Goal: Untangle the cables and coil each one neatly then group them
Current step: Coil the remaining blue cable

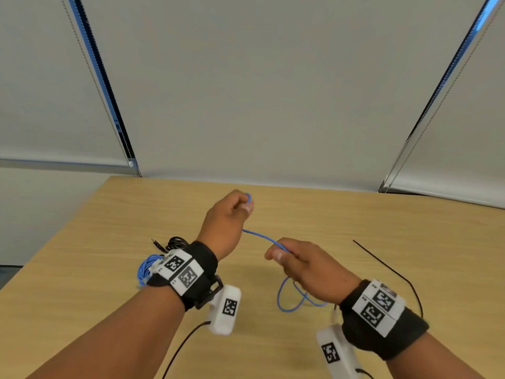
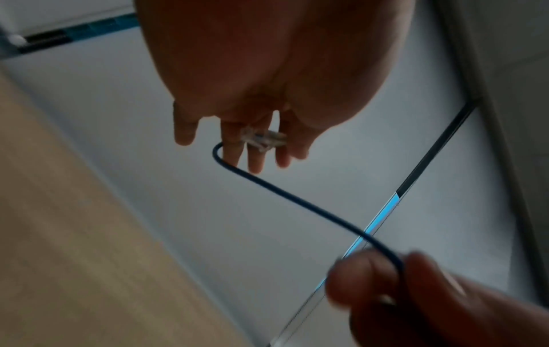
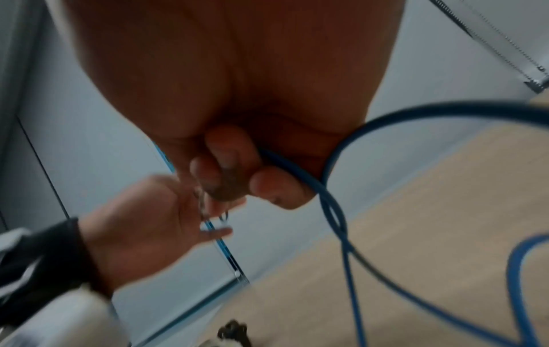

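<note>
My left hand is raised over the middle of the wooden table and pinches one end of a blue cable. In the left wrist view its clear plug lies against the fingers. The cable runs taut down to my right hand, whose fingers curl round it. Below that hand the blue cable hangs in loose loops onto the table. A coiled blue cable and a bundled black cable lie behind my left wrist.
A thin black cable trails across the table to the right of my right wrist. Grey window blinds with bead chains stand behind the table's far edge. The table's left edge runs diagonally near the coils.
</note>
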Motion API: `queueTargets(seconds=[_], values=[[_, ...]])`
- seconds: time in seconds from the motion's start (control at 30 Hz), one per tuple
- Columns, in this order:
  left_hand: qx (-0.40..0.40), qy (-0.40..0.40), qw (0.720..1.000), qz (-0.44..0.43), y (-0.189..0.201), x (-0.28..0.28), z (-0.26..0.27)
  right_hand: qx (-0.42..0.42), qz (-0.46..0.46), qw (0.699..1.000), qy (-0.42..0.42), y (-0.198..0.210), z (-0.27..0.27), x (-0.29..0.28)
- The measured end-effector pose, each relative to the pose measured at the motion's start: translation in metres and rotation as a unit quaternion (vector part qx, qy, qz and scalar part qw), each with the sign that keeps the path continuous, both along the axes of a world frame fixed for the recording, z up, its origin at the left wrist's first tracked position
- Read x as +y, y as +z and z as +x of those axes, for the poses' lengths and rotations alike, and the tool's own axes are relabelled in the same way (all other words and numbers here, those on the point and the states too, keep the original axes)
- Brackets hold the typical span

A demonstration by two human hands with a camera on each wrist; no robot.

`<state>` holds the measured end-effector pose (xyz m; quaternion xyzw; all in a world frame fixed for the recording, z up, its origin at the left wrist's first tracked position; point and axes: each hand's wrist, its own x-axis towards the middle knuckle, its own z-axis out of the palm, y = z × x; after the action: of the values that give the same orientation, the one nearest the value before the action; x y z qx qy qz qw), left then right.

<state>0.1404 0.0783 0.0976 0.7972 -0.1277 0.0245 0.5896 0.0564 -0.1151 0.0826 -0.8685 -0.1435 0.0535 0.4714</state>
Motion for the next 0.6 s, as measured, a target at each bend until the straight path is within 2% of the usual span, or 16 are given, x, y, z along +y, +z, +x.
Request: queueTargets(seconds=[0.2,0.3,0.43,0.6], values=[[0.097,-0.181,0.979,-0.010,-0.007,-0.015,-0.028,-0.099,-0.040,0.991,-0.082,0.025,0.012,-0.018],[0.115,-0.196,0.973,0.024,-0.001,-0.017,-0.031,-0.127,-0.039,0.986,-0.105,0.028,0.014,-0.018],[0.149,-0.250,0.956,-0.040,0.008,-0.012,-0.035,-0.085,0.086,0.990,-0.075,0.031,0.014,-0.013],[0.182,-0.293,0.932,-0.113,0.007,-0.008,-0.038,-0.116,0.068,0.989,-0.059,0.033,0.020,-0.008]])
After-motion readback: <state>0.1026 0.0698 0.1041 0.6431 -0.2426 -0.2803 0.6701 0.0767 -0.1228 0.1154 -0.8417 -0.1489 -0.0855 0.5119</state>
